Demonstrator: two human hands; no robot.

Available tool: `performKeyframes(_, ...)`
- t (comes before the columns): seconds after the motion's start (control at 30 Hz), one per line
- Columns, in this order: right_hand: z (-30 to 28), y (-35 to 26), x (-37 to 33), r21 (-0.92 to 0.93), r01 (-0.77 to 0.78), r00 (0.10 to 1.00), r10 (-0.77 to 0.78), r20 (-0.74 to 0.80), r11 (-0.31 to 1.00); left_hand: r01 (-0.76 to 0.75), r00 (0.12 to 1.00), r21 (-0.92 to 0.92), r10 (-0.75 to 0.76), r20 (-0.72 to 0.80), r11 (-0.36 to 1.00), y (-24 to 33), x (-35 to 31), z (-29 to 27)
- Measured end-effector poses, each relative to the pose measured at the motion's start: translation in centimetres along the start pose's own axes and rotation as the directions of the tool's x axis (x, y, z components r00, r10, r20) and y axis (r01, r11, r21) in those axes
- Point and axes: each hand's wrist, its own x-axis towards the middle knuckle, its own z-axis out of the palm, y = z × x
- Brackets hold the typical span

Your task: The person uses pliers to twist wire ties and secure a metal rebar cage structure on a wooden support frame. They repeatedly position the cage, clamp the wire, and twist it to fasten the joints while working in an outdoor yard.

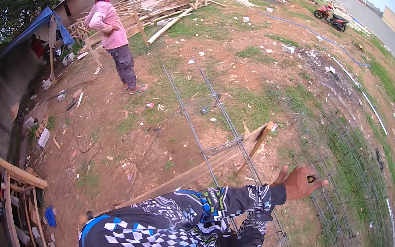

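My right hand [300,183] reaches out to the right in a black, blue and white patterned sleeve, thumb raised, and seems to pinch a small dark object [310,179] between its fingers. It hovers just right of a long steel rebar cage [207,125] that lies across a wooden trestle [258,138] and a sloping plank [184,178]. Sheets of wire mesh [353,172] lie on the grass beside the hand. My left hand is out of sight.
A person in a pink top [111,34] stands on the bare dirt at the upper left. Behind lie a pile of timber [174,2], a blue tarp shelter [44,24], a red motorbike [331,16] and a blue hose [313,33]. Bamboo poles [7,166] are at the lower left.
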Motion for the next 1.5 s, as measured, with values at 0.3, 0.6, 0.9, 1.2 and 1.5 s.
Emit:
performKeyframes(0.3,-3.4,4.2,6.2,-0.14,-0.451,0.747,0.459,0.48,0.881,0.109,0.784,-0.476,0.219,0.581,0.872,-4.4,4.2,-2.9)
performKeyframes(0.6,-4.1,3.4,-0.1,-0.072,-0.2,0.952,0.211,0.222,0.977,-0.156,0.708,-0.331,0.339,0.62,0.931,-4.6,-3.1,-2.7)
performKeyframes(0.9,-5.8,2.5,-0.6,-0.041,-0.264,0.956,0.267,0.121,0.964,-0.286,0.818,0.399,0.439,-0.371,0.871,-4.3,-1.5,4.1)
performKeyframes(1.2,-7.2,0.7,-3.0,-0.056,-0.24,0.969,0.243,0.051,0.969,-0.491,0.869,-0.035,0.493,0.038,0.87,-4.8,-7.2,4.0)
performKeyframes(1.5,-7.0,-0.3,-4.3,-0.074,-0.198,0.979,0.2,0.026,0.977,-0.607,0.785,-0.083,0.613,0.094,0.79,-5.3,-9.5,0.8)
